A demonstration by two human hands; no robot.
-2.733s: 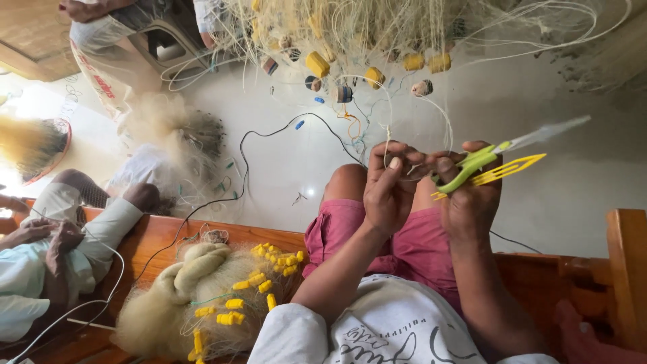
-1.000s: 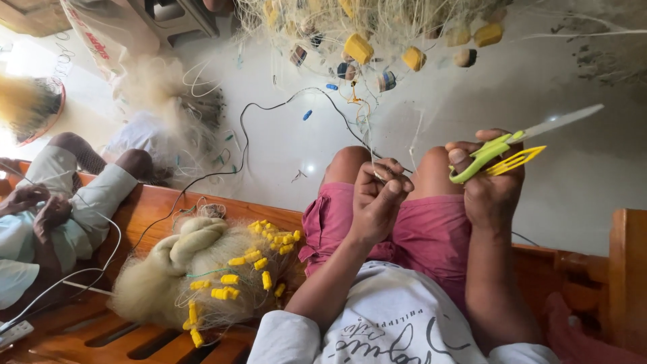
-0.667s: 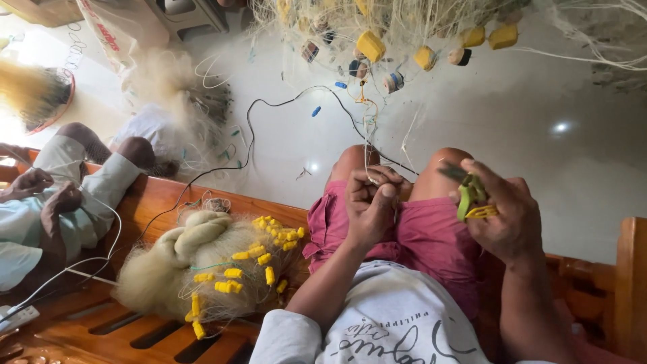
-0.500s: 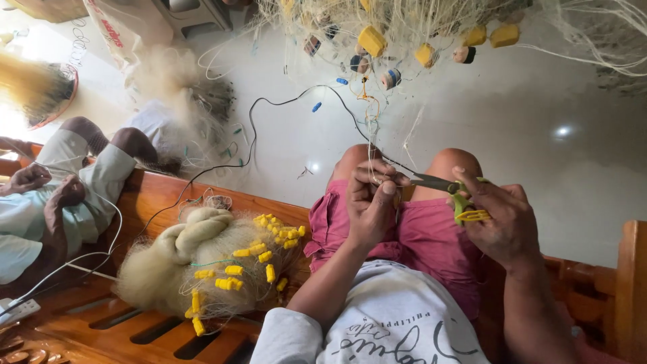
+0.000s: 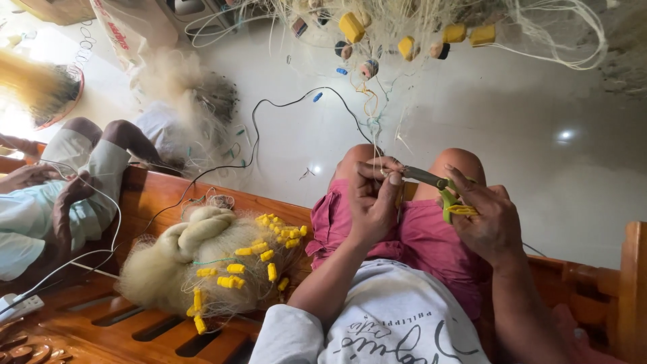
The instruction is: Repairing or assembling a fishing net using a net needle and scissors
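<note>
My left hand (image 5: 373,202) rests over my knees and pinches a thin strand of fishing net (image 5: 369,125) between its fingertips. The strand runs up to a hanging net with yellow floats (image 5: 352,27). My right hand (image 5: 486,219) grips scissors with green and yellow handles (image 5: 450,199). Their grey blades (image 5: 423,176) point left and reach the fingertips of my left hand. I cannot tell whether the blades are apart. I sit on a wooden bench (image 5: 162,199) in pink shorts.
A bundled pale net with several yellow floats (image 5: 216,266) lies on the bench to my left. Another person (image 5: 64,195) sits further left, handling white line. A black cable (image 5: 269,108) crosses the pale floor. A white power strip (image 5: 17,309) is at the lower left.
My right hand has come down from a raised position at the right. The scissors have turned so that the blades now point at my left hand's fingertips. My left hand has stayed over my knees.
</note>
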